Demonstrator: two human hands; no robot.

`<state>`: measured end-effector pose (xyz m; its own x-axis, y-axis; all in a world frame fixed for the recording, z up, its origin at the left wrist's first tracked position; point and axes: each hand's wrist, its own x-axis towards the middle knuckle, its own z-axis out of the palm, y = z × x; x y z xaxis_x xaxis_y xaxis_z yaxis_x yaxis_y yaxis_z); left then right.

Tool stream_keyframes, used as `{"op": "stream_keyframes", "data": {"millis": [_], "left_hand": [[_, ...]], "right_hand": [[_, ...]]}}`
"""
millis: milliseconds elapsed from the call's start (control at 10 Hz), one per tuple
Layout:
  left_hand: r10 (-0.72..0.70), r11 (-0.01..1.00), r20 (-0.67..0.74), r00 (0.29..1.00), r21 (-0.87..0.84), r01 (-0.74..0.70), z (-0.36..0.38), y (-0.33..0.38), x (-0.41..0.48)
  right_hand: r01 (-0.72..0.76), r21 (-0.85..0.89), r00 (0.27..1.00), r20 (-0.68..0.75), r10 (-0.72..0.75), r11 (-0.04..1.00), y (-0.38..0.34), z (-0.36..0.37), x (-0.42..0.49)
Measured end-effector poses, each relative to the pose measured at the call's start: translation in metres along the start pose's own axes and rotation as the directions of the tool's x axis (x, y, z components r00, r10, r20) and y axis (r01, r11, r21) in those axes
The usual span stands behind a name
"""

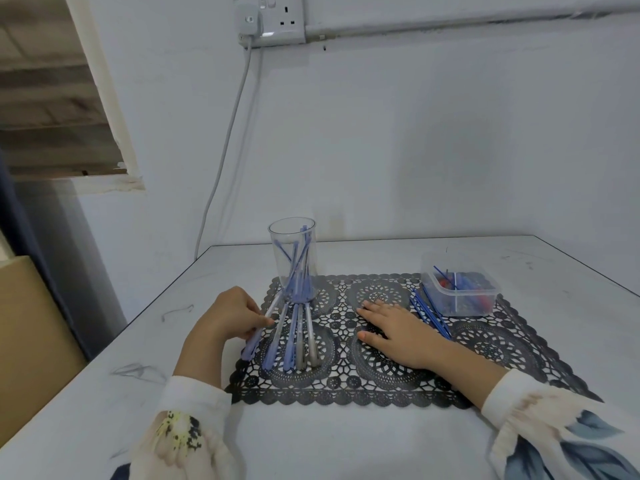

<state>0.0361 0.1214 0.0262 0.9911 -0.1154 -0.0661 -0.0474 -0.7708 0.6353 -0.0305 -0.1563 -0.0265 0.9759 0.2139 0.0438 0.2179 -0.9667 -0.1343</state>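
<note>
Head view: clear cup (293, 237) holds pens (298, 268).

Pale grey painted wall (415, 133) w/ white double socket (282, 15) top centre; grey cable (230, 133) drops behind pale grey tabletop (346, 445). White conduit (450, 24) runs right. Window opening (52, 98) upper left, dark blue curtain (69, 289) & brown cardboard box (27, 323) below.

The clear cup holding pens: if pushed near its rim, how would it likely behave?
The cup is tall and narrow, so it probably tips easily. It looks like thin plastic, likely light. The leaning pens may shift.
</note>
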Motion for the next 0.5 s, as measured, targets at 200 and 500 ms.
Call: {"op": "stream_keyframes", "data": {"millis": [200,500], "left_hand": [[-0.073,0.995,0.066,0.995,-0.067,0.077,0.0067,-0.0009,0.0046],[-0.067,0.992,0.165,0.984,-0.093,0.083,0.0103,0.0021,0.0031]], "right_hand": [[0.001,0.005,1.000,0.001,-0.001,1.000,0.0007,0.0002,-0.0003],[0.002,0.006,1.000,0.001,-0.002,1.000,0.0006,0.0000,0.0002]]}}
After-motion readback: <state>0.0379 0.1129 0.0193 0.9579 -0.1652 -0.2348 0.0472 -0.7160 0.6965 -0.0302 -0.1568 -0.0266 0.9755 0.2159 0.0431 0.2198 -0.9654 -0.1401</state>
